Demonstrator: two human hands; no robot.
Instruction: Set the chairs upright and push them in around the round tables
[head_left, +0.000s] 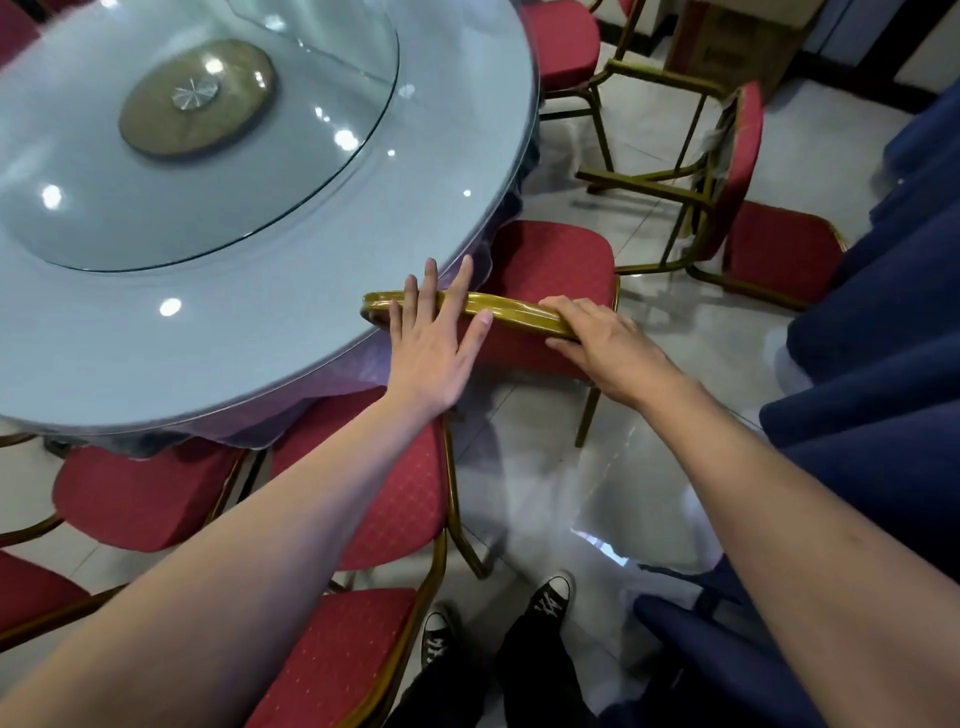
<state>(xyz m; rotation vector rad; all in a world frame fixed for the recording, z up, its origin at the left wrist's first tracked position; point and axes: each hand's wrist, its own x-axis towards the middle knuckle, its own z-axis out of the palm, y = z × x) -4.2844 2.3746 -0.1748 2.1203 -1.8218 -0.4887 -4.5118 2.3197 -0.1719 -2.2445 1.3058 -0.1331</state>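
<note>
The left hand (436, 338) lies spread flat on the upright chair's gold top rail (511, 312); the right hand (602, 338) grips it. One tipped chair (727, 171) lies far right of the round table (291, 322).

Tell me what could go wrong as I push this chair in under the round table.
1. The left hand lies flat over the chair's gold top rail, fingers reaching past it toward the glass table edge; pushing further could pinch them.
2. The rail already sits close to the glass, so a hard shove may knock it.
3. A tipped chair lies on the floor just to the right; stepping that way risks a trip.
</note>
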